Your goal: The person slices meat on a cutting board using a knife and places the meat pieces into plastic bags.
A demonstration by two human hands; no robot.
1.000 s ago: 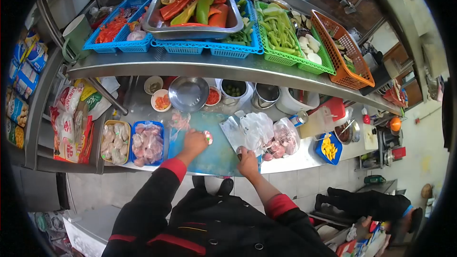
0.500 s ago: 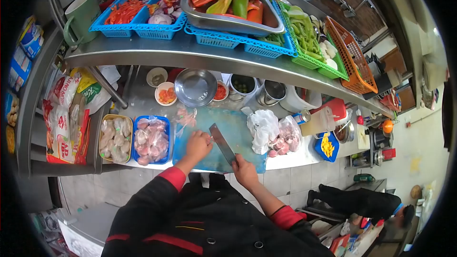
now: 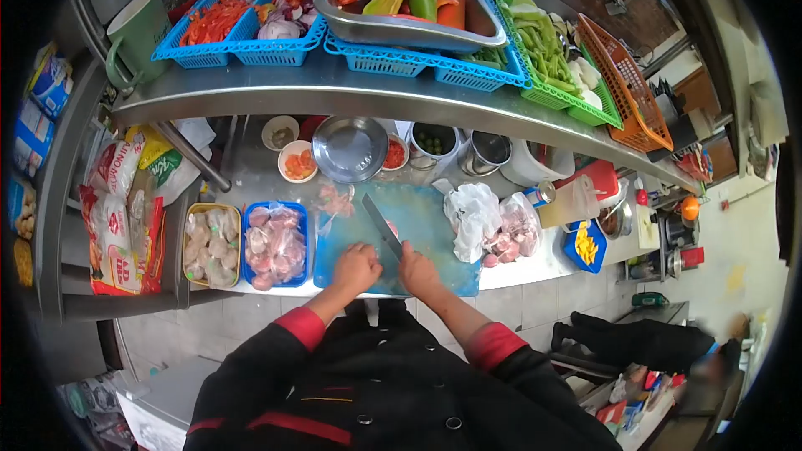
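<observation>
My right hand (image 3: 419,271) grips the handle of a broad-bladed knife (image 3: 382,224), its blade slanting away to the left over the blue-green cutting board (image 3: 342,238). My left hand (image 3: 357,267) rests at the board's near part with curled fingers, left of the knife; whatever may be inside them is hidden. A small pink piece shows beside the blade, partly covered by it. Pale pink meat scraps (image 3: 337,200) lie at the board's far left corner. A white plastic bag (image 3: 473,215) and a clear bag of pink meat (image 3: 511,234) sit at the board's right.
Left of the board stand a blue tray of bagged meat (image 3: 307,271) and a yellow tray (image 3: 241,238). A metal bowl (image 3: 348,150) and small bowls sit behind. Overhead, a steel shelf (image 3: 276,90) carries vegetable baskets. Another person (image 3: 635,341) bends at the lower right.
My right hand and the knife have moved forward and left, closer to my left hand. My left hand has drawn slightly back toward my body, its fingers more curled.
</observation>
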